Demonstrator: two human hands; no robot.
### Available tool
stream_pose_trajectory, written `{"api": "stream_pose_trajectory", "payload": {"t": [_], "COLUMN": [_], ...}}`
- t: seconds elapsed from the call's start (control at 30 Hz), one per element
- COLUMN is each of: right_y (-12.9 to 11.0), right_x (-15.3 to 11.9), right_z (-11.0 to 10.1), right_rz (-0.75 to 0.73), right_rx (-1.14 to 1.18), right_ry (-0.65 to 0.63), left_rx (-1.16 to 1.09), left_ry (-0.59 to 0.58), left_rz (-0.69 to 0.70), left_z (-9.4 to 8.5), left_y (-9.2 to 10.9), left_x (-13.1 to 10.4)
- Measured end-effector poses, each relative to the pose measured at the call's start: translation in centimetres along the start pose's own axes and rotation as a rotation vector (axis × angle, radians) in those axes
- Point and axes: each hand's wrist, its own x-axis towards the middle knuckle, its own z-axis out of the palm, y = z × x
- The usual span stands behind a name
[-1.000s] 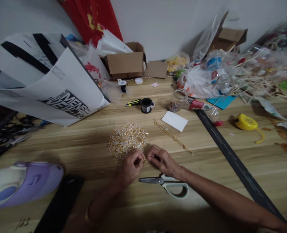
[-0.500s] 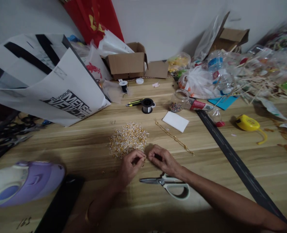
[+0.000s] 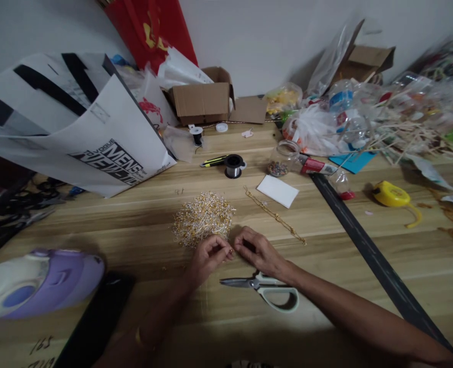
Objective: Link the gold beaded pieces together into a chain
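My left hand is closed in a pinch on a small dark-gold trinket piece, too tiny to make out fully. Close beside it, my right hand also pinches, its fingertips almost meeting the left ones; what they hold is too small to see. Just behind my left hand lies a heap of gold and clear beaded pins. A gold chain stretches across the wood beyond my right hand. Under my right wrist rest scissors with pale handles, blades pointing left.
Behind the heap stand a wire spool, a bead jar and a folded white paper. A yellow tape measure lies right, past a dark strip. At left are a paper bag and a purple-white appliance.
Both hands stay pinched close together. My left fingertips have shifted slightly right and turned a little, and the small piece has moved with them. The view has tilted slightly.
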Motion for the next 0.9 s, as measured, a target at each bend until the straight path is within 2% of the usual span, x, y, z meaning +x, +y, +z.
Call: {"api": "stream_pose_trajectory", "payload": {"t": [0.17, 0.9], "right_y": [-0.12, 0.41], "right_x": [-0.06, -0.05], "right_z": [-0.05, 0.32], "right_rz": [0.056, 0.096], "right_rx": [0.015, 0.045], "right_ry": [-0.01, -0.011], "left_rx": [-0.008, 0.126], "left_ry": [0.011, -0.014], "left_rz": [-0.049, 0.004], "left_z": [0.05, 0.76], "left_y": [-0.38, -0.29], "left_x": [0.17, 0.0]}}
